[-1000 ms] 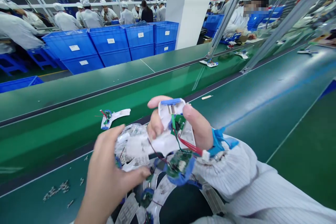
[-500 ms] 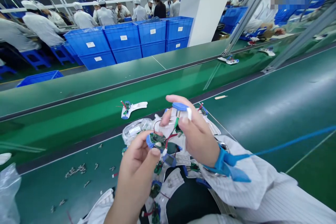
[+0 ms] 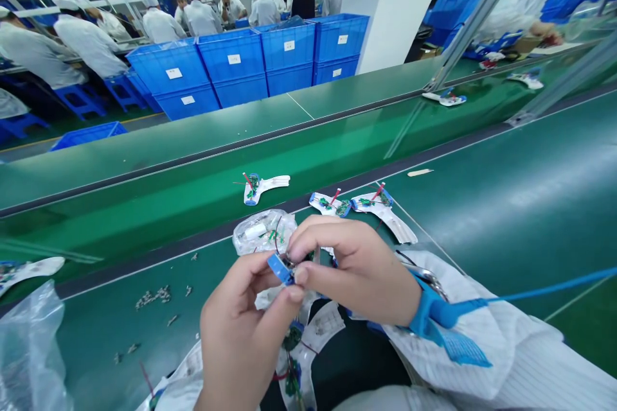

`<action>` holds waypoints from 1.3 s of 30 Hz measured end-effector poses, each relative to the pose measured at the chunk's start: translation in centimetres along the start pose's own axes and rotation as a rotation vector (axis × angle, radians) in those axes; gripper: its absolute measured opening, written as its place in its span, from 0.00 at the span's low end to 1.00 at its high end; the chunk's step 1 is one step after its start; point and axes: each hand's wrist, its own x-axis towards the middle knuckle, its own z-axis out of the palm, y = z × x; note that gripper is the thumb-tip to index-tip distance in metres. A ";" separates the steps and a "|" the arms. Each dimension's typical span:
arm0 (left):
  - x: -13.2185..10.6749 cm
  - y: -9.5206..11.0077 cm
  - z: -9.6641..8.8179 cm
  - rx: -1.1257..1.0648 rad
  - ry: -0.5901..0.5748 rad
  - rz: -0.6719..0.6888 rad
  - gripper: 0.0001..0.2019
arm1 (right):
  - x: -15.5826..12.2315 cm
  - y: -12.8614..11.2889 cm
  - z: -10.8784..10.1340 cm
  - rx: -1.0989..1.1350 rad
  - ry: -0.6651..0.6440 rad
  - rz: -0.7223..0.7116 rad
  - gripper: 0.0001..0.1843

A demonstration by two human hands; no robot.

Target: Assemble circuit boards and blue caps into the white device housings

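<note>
Between my two hands is a small blue-edged circuit board [image 3: 281,268], tilted with its blue side toward me. My left hand [image 3: 245,327] pinches it between thumb and fingers from the left. From the right, my right hand [image 3: 357,270] closes on it, thumb at its lower edge and fingertips bent over the top. A thin dark wire sticks up beside the fingertips. Just behind the hands lies a clear plastic bag [image 3: 243,241] with small green parts inside. White plastic shells [image 3: 322,327] with boards and wires sit below my hands, partly hidden.
Wired white shells lie beyond my hands, on the bench [image 3: 398,226] and the green belt [image 3: 274,183]. Small metal parts [image 3: 154,297] are scattered left, near a clear bag [image 3: 33,347]. A blue wrist cord [image 3: 544,289] runs right. Blue crates [image 3: 231,58] and co-workers are beyond.
My right hand has turned and come down to the board in my left hand; its fingers, earlier spread around a blue-tipped white part, are now closed at the board. The view has shifted slightly.
</note>
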 end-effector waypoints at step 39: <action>-2.0 -1.6 -2.2 -0.125 0.105 -0.052 0.19 | 1.8 -0.1 1.7 -0.287 -0.331 -0.275 0.13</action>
